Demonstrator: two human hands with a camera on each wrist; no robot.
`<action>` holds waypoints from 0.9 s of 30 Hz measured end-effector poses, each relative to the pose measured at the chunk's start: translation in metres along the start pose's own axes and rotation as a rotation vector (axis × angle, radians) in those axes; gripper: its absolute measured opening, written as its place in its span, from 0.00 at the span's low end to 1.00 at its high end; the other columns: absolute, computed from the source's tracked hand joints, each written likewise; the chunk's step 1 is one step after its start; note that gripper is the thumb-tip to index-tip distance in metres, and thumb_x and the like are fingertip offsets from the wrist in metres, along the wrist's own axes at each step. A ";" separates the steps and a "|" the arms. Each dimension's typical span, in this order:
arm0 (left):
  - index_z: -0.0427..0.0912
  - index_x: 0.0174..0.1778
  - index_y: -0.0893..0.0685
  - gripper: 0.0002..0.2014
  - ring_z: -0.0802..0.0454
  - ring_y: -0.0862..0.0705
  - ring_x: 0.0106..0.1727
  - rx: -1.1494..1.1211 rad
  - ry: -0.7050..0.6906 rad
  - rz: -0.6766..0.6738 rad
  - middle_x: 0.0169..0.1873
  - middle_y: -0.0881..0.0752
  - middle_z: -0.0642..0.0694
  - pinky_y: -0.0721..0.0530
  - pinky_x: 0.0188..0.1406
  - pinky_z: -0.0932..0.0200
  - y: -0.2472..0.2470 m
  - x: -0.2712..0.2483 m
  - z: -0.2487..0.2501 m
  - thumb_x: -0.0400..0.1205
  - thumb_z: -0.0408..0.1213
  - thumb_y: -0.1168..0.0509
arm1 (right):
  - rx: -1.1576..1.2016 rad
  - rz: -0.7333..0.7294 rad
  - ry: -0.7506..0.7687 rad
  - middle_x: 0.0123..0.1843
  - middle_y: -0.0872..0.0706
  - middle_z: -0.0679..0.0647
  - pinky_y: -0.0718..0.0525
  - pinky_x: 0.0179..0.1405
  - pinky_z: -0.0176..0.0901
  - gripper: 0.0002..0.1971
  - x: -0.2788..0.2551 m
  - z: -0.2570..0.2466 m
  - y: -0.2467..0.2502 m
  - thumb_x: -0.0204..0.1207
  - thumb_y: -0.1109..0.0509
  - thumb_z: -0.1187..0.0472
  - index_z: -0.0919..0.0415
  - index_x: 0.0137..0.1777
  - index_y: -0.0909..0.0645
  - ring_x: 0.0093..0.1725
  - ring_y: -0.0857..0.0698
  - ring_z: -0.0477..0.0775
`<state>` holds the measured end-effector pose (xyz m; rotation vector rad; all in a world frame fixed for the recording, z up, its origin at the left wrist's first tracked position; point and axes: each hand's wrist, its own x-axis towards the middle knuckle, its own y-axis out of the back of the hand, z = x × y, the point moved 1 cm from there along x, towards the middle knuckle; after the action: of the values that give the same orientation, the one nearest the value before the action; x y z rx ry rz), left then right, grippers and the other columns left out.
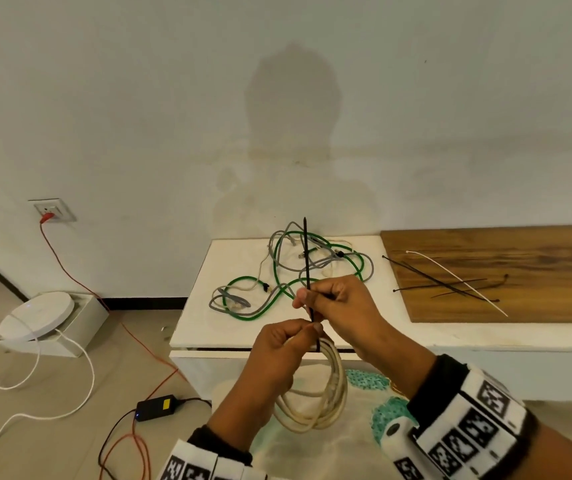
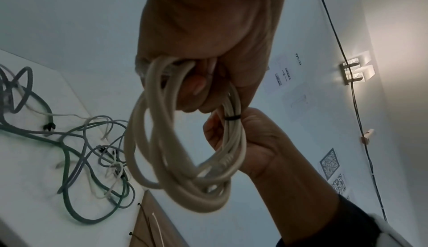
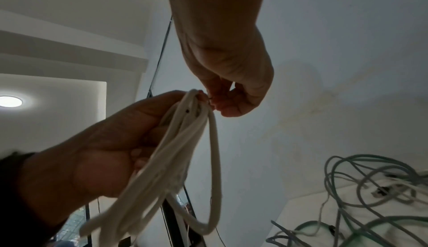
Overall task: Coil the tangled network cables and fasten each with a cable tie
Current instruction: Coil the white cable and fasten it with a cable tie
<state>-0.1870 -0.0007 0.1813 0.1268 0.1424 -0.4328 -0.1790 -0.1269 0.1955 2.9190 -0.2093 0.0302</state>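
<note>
I have the cream cable coil (image 1: 319,393) held up in front of me, off the white table (image 1: 208,306), hanging down from my left hand (image 1: 270,368). That hand grips the top of the bundle: the wrist view shows its fingers (image 2: 197,86) curled through the loops, and from above the thumb and forefinger meet on the strands right at the top. A black cable tie (image 1: 308,271) is already wrapped around the bundle just beside those fingers; its band shows as a thin dark ring (image 2: 232,118) across the cream strands. The free tail of the tie stands nearly upright above the coil, and my right hand (image 1: 333,303) pinches it between thumb and fingertips just above the left hand, the other fingers curled in. The two hands sit close together, almost touching. Whether the tie is drawn fully tight I cannot tell. Beyond my hands, on the white table, the remaining cables lie in a tangle (image 1: 295,268), green and grey strands looping over each other with a thin cream one among them. To the right, on the wooden board (image 1: 537,265), several spare black ties (image 1: 450,285) lie crossed, with one white tie (image 1: 457,282) laid diagonally over them.
</note>
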 end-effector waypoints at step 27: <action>0.42 0.34 0.16 0.17 0.57 0.41 0.13 -0.382 -0.143 0.314 0.15 0.37 0.48 0.39 0.13 0.68 -0.021 0.102 -0.021 0.75 0.53 0.40 | 0.899 0.138 -0.344 0.21 0.38 0.48 0.43 0.15 0.32 0.13 0.031 0.065 0.001 0.84 0.43 0.57 0.65 0.43 0.26 0.16 0.42 0.41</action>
<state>-0.1066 -0.0581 0.1424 -0.2552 0.0604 -0.0952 -0.1477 -0.1458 0.1332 3.7731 -0.5827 -0.4797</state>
